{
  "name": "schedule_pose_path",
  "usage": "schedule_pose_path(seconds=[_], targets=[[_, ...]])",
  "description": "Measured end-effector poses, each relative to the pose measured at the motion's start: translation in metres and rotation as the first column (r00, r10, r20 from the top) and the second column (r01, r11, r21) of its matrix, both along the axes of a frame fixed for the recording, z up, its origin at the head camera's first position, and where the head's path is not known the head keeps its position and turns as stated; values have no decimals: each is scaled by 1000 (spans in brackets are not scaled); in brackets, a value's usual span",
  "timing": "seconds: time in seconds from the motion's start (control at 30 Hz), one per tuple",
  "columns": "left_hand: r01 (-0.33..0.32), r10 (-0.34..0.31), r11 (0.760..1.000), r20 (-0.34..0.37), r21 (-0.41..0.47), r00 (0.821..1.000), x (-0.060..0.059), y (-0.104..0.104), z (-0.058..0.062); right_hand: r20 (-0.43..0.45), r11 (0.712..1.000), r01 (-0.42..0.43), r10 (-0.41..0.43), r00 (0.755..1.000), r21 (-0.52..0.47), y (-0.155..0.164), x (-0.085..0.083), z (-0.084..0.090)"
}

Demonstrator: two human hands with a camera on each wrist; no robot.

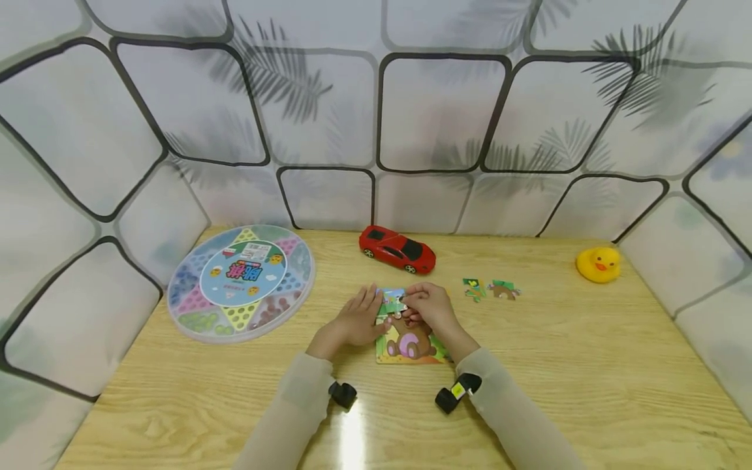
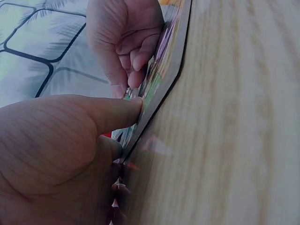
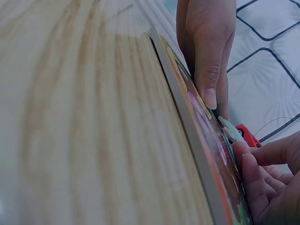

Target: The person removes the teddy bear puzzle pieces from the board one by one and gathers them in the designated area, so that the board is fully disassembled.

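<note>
Two beige sleeves reach over the pale wooden table (image 1: 587, 365) to a flat colourful jigsaw board with a brown bear picture (image 1: 411, 344), lying near the middle. Her left hand (image 1: 352, 321) rests on the board's left edge, fingers straight and flat. Her right hand (image 1: 431, 307) seems to pinch a small puzzle piece (image 1: 394, 299) at the board's top, though the grip is partly hidden. Behind stand a red toy car (image 1: 397, 249), a round marble game (image 1: 241, 281), loose green pieces (image 1: 490, 288) and a yellow rubber duck (image 1: 598, 264).
</note>
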State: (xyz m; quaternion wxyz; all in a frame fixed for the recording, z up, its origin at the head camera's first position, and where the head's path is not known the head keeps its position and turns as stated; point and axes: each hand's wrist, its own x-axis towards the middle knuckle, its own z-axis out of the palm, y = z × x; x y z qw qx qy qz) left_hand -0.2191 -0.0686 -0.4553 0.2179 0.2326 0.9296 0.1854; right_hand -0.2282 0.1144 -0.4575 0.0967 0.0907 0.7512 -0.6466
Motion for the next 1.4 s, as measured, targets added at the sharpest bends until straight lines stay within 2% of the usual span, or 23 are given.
schedule_pose_path(seconds=[0.3,0.5,0.83,1.13,1.4], targets=[[2,-2,1000,7,-10,1000,3,-3,4,-45,995,-61,58,997,-76,8,4,-2],[-9,9,1000,9,2,1000,4,-4,4,-57,994,-81,77,995,-74,22,3,0],[-16,15,1000,20,20,1000,5,-4,5,-91,994,-86,80,993,-64,67,5,15],[-12,12,1000,8,25,1000,5,-2,8,-156,999,-12,6,988,-39,124,8,34],[-2,2,1000,2,25,1000,4,0,9,-170,989,68,-90,981,-132,168,12,42]])
